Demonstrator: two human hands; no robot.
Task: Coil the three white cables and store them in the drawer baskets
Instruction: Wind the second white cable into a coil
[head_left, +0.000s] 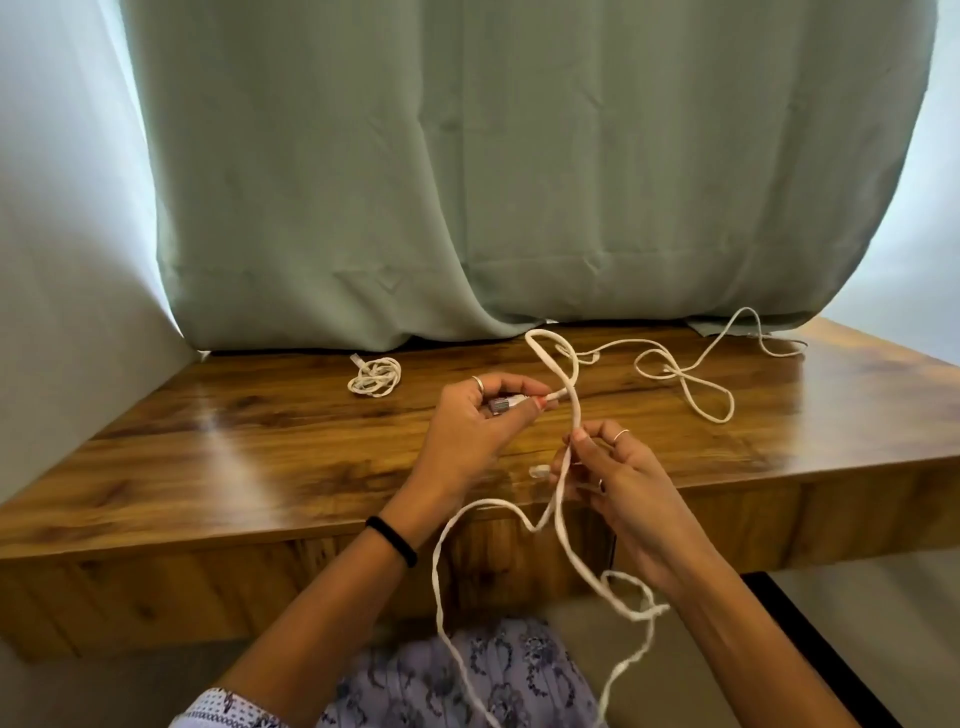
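My left hand (480, 423) pinches the plug end of a flat white cable (563, 499) above the wooden desk (260, 447). My right hand (621, 491) grips the same cable lower down, just right of the left hand. One loop of it rises between the hands, and the rest hangs in slack loops down past the desk's front edge over my lap. A coiled white cable (375, 378) lies on the desk at the back left. A thin white cable (685, 371) sprawls uncoiled across the back right. A small clear connector (539, 472) rests near the front edge.
A green curtain (519, 182) hangs behind the desk and drapes onto its back edge. The desk's front panel (208, 597), with wooden drawer fronts, is below the top. A dark frame (810, 639) stands at the lower right. No baskets are in view.
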